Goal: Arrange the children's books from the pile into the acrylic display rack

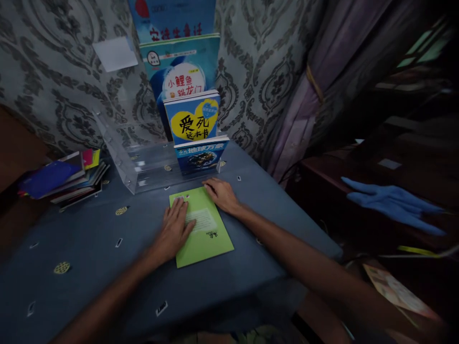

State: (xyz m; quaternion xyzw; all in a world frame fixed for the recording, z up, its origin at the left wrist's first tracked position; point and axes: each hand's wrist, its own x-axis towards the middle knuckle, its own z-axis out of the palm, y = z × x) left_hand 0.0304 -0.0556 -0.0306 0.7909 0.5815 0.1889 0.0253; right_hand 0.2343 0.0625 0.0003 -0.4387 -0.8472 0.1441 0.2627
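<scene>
A light green book (204, 243) lies flat on the blue tablecloth, with a pale text box and a small dark drawing on its cover. My left hand (175, 228) rests on its left side, fingers spread. At the book's upper right edge is my right hand (221, 193), its fingers stretched out loosely. Just behind the hands, a clear stepped rack (131, 179) holds upright books on its right side: a blue one with a globe (201, 160), one with a yellow heart (195, 119), and others behind.
On the left of the table (93, 253) is a pile of books and booklets (81, 177). Patterned wallpaper and a tied purple curtain (297, 110) stand behind. A blue glove (394, 200) lies on a dark red surface to the right.
</scene>
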